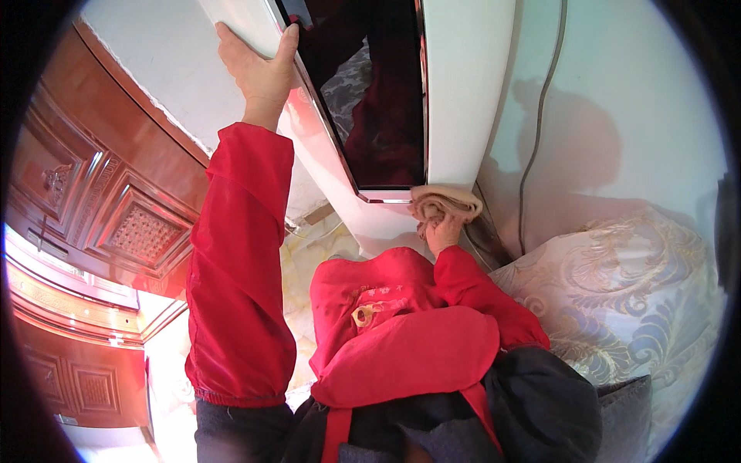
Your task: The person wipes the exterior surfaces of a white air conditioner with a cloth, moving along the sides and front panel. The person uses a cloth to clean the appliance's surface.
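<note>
A tall white floor-standing appliance (463,87) with a glossy black front panel (382,116) stands before me. My left hand (257,72) lies against its left edge, fingers spread and the thumb at the panel's rim, holding nothing. Lower down, my right hand (443,232) grips a folded brown cloth (448,202), which touches the lower right corner of the panel's silvery frame (389,197). Both arms are in red sleeves, and a red apron (405,359) covers my front. The dark panel reflects dark red shapes.
A carved reddish-brown wooden door (133,231) is at the left. A grey cable (537,127) hangs down the pale wall at the right, above a patterned fabric cover (625,289). More thin cables run behind the appliance's base, and marbled floor tiles (307,272) show below.
</note>
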The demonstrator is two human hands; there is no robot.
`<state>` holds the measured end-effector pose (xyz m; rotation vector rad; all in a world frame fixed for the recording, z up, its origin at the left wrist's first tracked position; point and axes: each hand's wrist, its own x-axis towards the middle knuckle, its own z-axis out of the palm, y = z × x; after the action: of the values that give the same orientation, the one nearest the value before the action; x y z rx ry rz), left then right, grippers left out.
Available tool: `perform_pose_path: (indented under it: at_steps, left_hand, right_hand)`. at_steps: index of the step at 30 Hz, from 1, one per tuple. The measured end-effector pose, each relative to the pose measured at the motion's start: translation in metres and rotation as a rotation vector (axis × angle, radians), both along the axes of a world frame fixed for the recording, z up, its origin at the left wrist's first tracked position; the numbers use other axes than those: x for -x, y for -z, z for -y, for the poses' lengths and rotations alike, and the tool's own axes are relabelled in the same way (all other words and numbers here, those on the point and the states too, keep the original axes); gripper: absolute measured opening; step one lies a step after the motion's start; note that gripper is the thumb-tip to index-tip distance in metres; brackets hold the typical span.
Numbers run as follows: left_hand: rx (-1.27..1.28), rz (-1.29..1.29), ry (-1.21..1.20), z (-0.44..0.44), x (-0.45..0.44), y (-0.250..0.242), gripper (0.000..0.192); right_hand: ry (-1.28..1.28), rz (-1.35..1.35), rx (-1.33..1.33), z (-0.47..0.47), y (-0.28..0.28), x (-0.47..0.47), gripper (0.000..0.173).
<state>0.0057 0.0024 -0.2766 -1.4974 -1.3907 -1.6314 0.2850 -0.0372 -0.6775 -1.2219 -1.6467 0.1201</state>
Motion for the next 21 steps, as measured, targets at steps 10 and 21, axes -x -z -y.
perform_pose_path:
  at_steps: [10, 21]
  left_hand:
    - [-0.004, -0.063, -0.01, -0.001, 0.003, -0.001, 0.118]
    - [0.0, -0.045, -0.034, 0.001, -0.001, 0.0, 0.118]
  right_hand:
    - [-0.376, -1.355, 0.391, 0.006, -0.066, -0.033, 0.047]
    - [-0.73, -1.702, 0.79, 0.006, -0.023, -0.075, 0.042]
